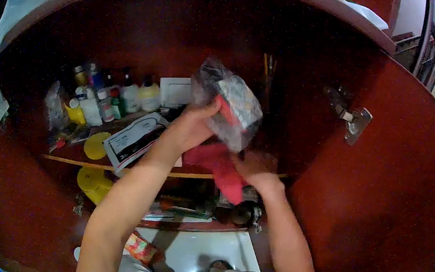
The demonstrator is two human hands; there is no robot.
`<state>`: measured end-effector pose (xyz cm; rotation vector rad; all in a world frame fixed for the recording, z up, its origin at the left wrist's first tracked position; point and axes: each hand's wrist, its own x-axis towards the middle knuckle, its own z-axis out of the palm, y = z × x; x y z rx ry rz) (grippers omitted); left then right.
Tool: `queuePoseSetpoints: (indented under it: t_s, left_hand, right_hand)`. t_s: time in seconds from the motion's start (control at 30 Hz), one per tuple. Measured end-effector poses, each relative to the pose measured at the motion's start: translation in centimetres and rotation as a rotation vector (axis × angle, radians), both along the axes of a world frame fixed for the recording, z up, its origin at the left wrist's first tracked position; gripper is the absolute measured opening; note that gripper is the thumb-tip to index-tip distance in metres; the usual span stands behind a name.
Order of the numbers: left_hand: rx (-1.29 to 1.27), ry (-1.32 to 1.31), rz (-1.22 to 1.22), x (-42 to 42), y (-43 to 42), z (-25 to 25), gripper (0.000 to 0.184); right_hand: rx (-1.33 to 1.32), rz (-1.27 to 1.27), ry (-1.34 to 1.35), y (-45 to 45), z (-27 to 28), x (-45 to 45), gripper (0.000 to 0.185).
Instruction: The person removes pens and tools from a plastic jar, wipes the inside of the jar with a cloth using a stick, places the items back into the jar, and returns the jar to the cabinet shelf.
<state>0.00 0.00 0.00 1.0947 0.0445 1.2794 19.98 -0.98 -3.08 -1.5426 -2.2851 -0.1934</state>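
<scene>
Bag [230, 107], gripped by the left hand [195, 126], has open room above the shelf edge [190, 176]. Red cloth [227, 178] overhangs that edge beside the right hand [258, 169], its grip too blurred to tell.

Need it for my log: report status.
Left hand holds filled plastic bag. Right hand blurred at soft red item, grip unclear. Bottles at left, clear of hands.
</scene>
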Motion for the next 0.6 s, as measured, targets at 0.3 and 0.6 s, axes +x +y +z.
queuePoseSetpoints:
  t_s: [0.3,0.6]
  left_hand:
    - [-0.050,-0.085,-0.170,-3.1,-5.7,-3.7,0.046]
    - [-0.343,-0.180,-0.003,-1.8,-6.9,-0.5,0.052]
  right_hand:
    - [0.075,0.098,0.038,8.4,-0.4,2.0,0.057]
    - [0.259,0.144,0.068,7.1,-1.7,4.7,0.049]
